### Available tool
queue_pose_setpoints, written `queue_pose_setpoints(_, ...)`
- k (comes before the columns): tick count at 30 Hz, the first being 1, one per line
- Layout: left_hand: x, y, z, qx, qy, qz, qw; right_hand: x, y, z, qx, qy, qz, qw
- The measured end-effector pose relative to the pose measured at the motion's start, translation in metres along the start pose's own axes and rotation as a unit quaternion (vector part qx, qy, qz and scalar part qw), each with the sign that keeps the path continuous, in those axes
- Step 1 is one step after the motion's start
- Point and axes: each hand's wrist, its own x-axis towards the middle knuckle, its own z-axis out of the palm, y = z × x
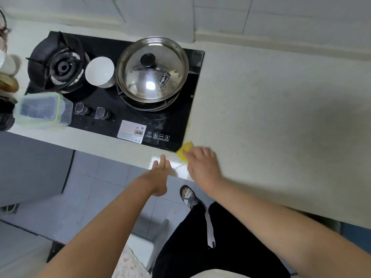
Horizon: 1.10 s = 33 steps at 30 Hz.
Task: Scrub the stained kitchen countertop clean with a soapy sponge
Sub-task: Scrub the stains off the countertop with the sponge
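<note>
The right hand (202, 165) lies palm down, fingers curled over a yellow sponge (184, 150), pressing it on the pale table (271, 117) at the near corner of a black hob (124, 119). The left hand (159, 173), at nine o'clock from the right, holds its fingers straight and together, tips resting on the table's front edge. Between the hands a wet patch (180, 169) shines. On the hob, at eleven o'clock from the hands, stands a steel pot (152, 69) with its lid on. A white bowl (99, 71) sits just beside the pot at nine o'clock, then a gas burner (62, 67). A clear lidded box (43, 109) lies at the hob's eight o'clock corner. At six o'clock from the hands, a sandalled foot (188, 195) stands on the tiled floor (96, 187).
</note>
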Motion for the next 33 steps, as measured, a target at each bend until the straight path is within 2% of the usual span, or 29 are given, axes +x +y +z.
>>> queue_pose_setpoints(3,-0.004,0.001,-0.001,-0.009,0.006,0.000,1.000,-0.055,-0.008,0.008,0.025,-0.054,-0.103,0.993)
queue_pose_setpoints(5,-0.005,0.001,-0.001,-0.005,0.010,0.002,1.000,-0.074,0.001,0.002,0.048,-0.061,-0.131,0.988)
queue_pose_setpoints(8,-0.005,0.001,0.000,0.006,0.014,0.001,1.000,-0.071,0.036,-0.020,0.071,0.003,-0.055,0.996)
queue_pose_setpoints(11,-0.006,0.003,0.000,0.007,0.016,-0.002,1.000,-0.049,0.078,-0.042,0.040,0.088,0.117,0.988)
queue_pose_setpoints(13,-0.008,0.005,-0.001,0.009,0.014,-0.002,1.000,-0.038,0.087,-0.045,0.008,0.098,0.194,0.976)
queue_pose_setpoints(16,-0.008,0.005,-0.003,0.024,0.007,0.002,1.000,-0.034,0.058,-0.029,-0.015,0.089,0.196,0.976)
queue_pose_setpoints(24,-0.006,-0.012,-0.025,0.050,-0.054,0.064,0.995,-0.043,-0.052,0.021,0.051,0.050,0.141,0.987)
queue_pose_setpoints(29,-0.002,-0.035,-0.017,0.000,-0.018,0.125,0.992,-0.038,-0.083,0.035,0.060,0.078,0.240,0.966)
queue_pose_setpoints(33,0.001,-0.061,0.002,-0.069,0.044,0.187,0.979,-0.030,-0.109,0.045,0.053,0.084,0.253,0.962)
